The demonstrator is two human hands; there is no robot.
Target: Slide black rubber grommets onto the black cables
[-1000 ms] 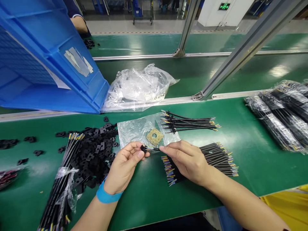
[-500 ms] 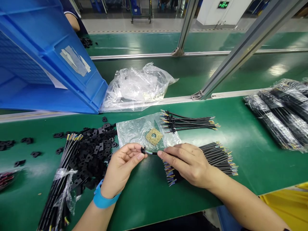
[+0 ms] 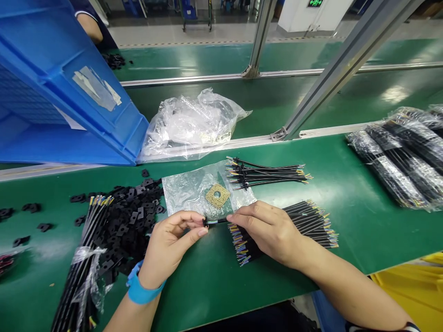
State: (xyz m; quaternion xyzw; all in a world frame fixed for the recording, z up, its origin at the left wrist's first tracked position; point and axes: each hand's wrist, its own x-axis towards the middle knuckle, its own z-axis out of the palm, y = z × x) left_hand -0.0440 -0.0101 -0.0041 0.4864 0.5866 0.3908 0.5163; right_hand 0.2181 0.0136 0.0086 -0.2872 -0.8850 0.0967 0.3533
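My left hand [image 3: 173,242], with a blue band at the wrist, pinches a small black part [image 3: 205,222] between thumb and fingers. My right hand [image 3: 266,233] grips a black cable [image 3: 221,221] whose light-coloured inner wires run to that black part. Just behind the hands, a yellowish square sponge with a round hole [image 3: 218,196] lies on a clear plastic bag [image 3: 183,189]. A pile of black cables [image 3: 308,226] lies under and beside my right hand. Behind it are several cables with black parts on them [image 3: 270,174].
Loose black parts [image 3: 128,221] and a tied cable bundle [image 3: 81,267] lie at left. A blue crate [image 3: 100,92] and a plastic bag [image 3: 194,122] stand behind. Wrapped cable bundles [image 3: 398,161] lie right, beyond a metal post [image 3: 321,83]. A person's arm [image 3: 90,27] shows at back left.
The black part and cable now lie closer to level between my hands, and the inner wires show less. The whole view has shifted slightly.
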